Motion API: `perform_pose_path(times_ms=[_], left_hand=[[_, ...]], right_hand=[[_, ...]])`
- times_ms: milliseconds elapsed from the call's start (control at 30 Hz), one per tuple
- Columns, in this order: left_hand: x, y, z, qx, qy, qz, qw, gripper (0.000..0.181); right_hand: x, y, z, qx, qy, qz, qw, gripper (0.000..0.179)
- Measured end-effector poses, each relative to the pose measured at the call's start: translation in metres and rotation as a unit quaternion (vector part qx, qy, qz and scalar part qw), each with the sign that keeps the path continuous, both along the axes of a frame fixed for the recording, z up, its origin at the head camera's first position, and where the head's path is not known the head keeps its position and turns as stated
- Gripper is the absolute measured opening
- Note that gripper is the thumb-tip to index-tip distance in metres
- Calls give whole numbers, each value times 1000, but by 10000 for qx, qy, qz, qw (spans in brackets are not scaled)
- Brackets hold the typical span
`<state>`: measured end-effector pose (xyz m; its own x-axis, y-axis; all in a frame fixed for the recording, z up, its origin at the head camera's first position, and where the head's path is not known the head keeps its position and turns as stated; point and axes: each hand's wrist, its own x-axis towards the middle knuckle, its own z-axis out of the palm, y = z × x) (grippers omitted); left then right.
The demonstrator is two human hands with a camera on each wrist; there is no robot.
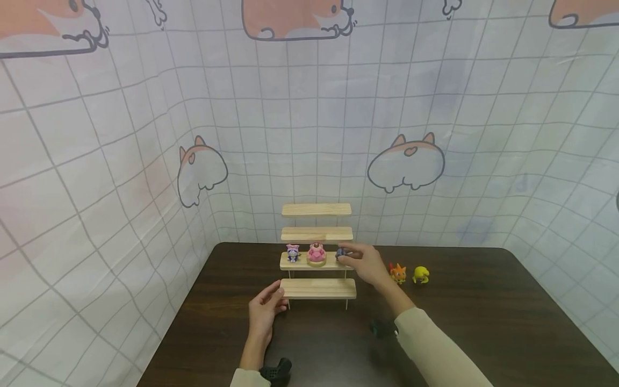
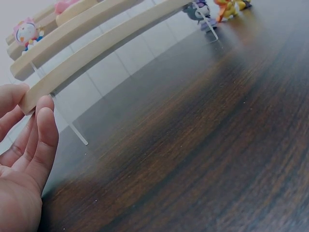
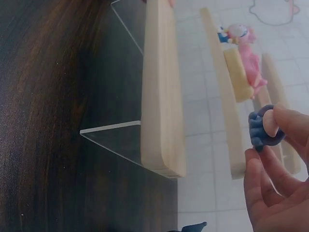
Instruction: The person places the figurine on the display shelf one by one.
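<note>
A stepped wooden display stand [image 1: 317, 289] with clear legs stands on the dark table. My left hand [image 1: 263, 312] grips the left end of its lowest board, thumb above and fingers below in the left wrist view. My right hand [image 1: 366, 263] pinches a small dark blue figurine [image 3: 263, 126] over the right end of the second board from the bottom. Along that board sit a pink-and-purple figurine [image 1: 293, 253] at the left and a pink figurine [image 1: 316, 253] on a tan round base in the middle.
Right of the stand are an orange figurine [image 1: 398, 273] and a yellow figurine [image 1: 420, 274] on the table [image 1: 483, 322]. A grey-and-purple figurine [image 2: 200, 13] shows behind the stand's far leg in the left wrist view. A patterned cloth [image 1: 319, 140] hangs behind.
</note>
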<state>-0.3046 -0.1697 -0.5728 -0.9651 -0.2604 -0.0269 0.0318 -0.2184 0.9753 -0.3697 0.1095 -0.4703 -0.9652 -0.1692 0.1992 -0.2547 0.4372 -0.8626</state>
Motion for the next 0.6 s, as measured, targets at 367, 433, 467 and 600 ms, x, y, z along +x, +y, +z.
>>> perform_pose_path(times_ms=[367,433,467,600], left_hand=[[0,1,0,-64,19,-2,10000,42],[0,1,1,-54,-13,15,10000,42],[0,0,0,-55,-26,16,10000,41],[-1,0,0,-72,-38,32,10000,41]], right_hand=[[-4,-3,-3,122,2,-120,9999,40],[-4,-4,-4,213,43,-163,9996,40],[-4,-4,-4,248,56,-181,9995,40],[-6,-5,-5,354,119,-203,9991,39]])
